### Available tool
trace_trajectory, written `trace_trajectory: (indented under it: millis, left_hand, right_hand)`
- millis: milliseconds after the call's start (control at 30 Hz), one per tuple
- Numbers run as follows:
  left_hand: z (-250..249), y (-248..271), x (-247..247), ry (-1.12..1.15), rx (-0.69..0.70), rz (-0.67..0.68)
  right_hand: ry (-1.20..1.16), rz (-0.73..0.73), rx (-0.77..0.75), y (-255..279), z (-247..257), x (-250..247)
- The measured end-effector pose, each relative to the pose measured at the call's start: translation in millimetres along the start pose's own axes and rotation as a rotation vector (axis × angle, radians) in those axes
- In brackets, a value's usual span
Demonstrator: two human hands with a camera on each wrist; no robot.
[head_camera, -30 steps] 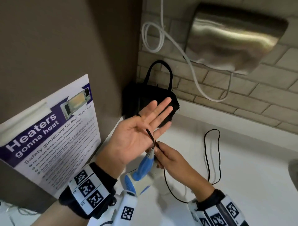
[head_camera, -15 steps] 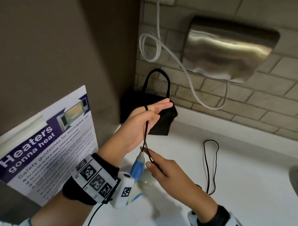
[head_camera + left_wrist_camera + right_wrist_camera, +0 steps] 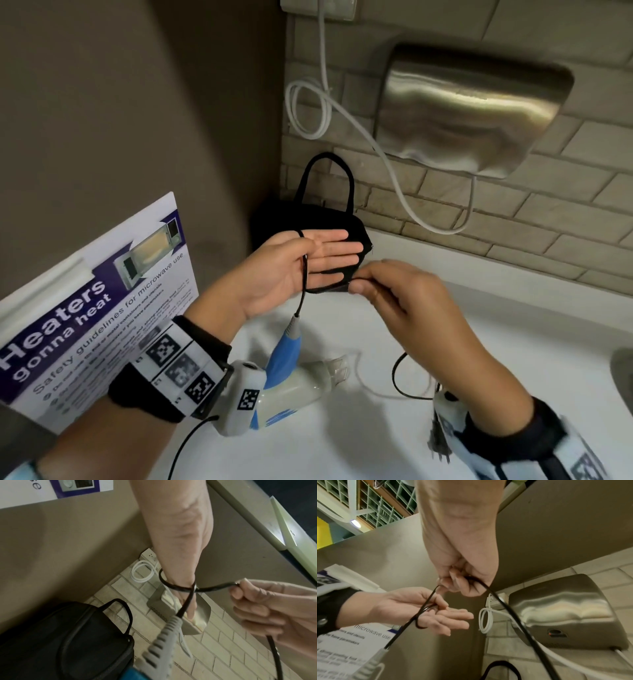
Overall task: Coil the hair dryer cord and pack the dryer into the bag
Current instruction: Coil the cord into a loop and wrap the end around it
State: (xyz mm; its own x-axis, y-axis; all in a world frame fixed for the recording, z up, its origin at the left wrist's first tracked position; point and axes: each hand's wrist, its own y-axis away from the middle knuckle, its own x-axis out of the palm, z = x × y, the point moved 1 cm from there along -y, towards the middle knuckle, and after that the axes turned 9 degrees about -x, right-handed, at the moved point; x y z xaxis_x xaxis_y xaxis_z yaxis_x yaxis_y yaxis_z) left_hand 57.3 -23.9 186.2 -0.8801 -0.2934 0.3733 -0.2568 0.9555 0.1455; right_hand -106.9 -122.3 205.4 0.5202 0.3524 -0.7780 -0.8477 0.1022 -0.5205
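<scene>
Left hand [image 3: 301,263] is held up over the counter [image 3: 496,342], palm turned to the side, fingers straight and together; nothing is gripped by the fingers. A black cord [image 3: 303,284] is looped once round this hand below the fingers and crosses itself at the hand's edge, as seen from the left wrist view. The thumb is laid in against the palm beside the cord; whether the cord is pinned by it cannot be told. Right hand [image 3: 404,301] is curled, and the cord is pinched between thumb and fingertips just beside the left fingertips, drawn taut from the loop. From the right hand the cord is dropped down to a slack loop lying on the counter near the right wrist. At its other end the cord is run down from the left palm into a grey ribbed sleeve [image 3: 164,635] on the blue handle of a white and blue hair dryer [image 3: 294,380], which is lying on the counter under the left wrist, partly hidden by the wrist camera. A black bag [image 3: 270,219] is stood in the corner behind the left hand, handles upright. A steel hand dryer [image 3: 472,109] is mounted on the brick wall, with a white cable [image 3: 308,113] coiled beside it. A microwave safety poster [image 3: 85,308] is fixed to the left wall.
</scene>
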Motion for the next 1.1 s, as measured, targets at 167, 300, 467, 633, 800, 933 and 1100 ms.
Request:
trace_trajectory:
  millis: [167,300,467,633,800,933,1100]
  left_hand:
    - [0.4,3.0,4.4,-0.091,-0.060,0.116]
    - [0.8,8.1,6.0,-0.094,-0.121,0.268]
    - [7.8,10.9,7.6,0.002,-0.129,0.431]
    - [15.1,11.1,10.4,0.283,-0.062,0.394]
    - [19.0,9.3,10.5,0.398,-0.002,0.267]
    - [20.3,3.9,12.2,0.366,0.051,0.070]
    - [19.4,2.4,4.4,0.423,0.090,0.026]
  right_hand:
    - [0.013,-0.089,-0.062,-36.6,-10.3,-14.6]
    - [-0.102,-0.127,-0.051,-64.5,-28.4,-15.8]
    - [-0.452,-0.099,0.087,-82.4,-50.0,1.7]
    - [-0.609,0.016,0.192,-68.0,-58.8,46.8]
    - [-0.567,0.108,0.519,-57.5,-35.4,69.0]
    - [0.319,-0.014,0.838,-74.6,-35.5,122.6]
    - [-0.397,0.290,0.250,-16.0,-25.4,75.7]
